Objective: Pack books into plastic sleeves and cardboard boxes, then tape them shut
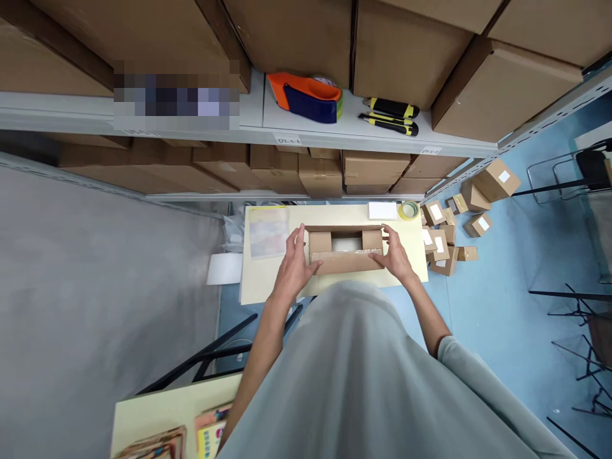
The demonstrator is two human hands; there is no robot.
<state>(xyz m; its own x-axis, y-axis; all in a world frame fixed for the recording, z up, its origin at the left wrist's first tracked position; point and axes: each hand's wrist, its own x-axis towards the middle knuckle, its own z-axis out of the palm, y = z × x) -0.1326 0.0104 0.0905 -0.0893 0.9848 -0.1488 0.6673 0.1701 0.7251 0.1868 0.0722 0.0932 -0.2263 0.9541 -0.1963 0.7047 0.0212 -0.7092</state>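
Observation:
A small open cardboard box (345, 252) lies on a pale yellow table (268, 280), with a white item showing between its side flaps. My left hand (295, 262) grips the box's left end, fingers curled over the edge. My right hand (394, 254) holds the right end the same way. The near flap stands folded up with tape along it.
A clear plastic bag (268, 233) lies left of the box; a white card (382, 210) and a tape roll (409, 210) sit at the far edge. Small sealed boxes (449, 242) litter the blue floor. An orange tape dispenser (306, 95) and utility knives (389, 116) rest on the shelf.

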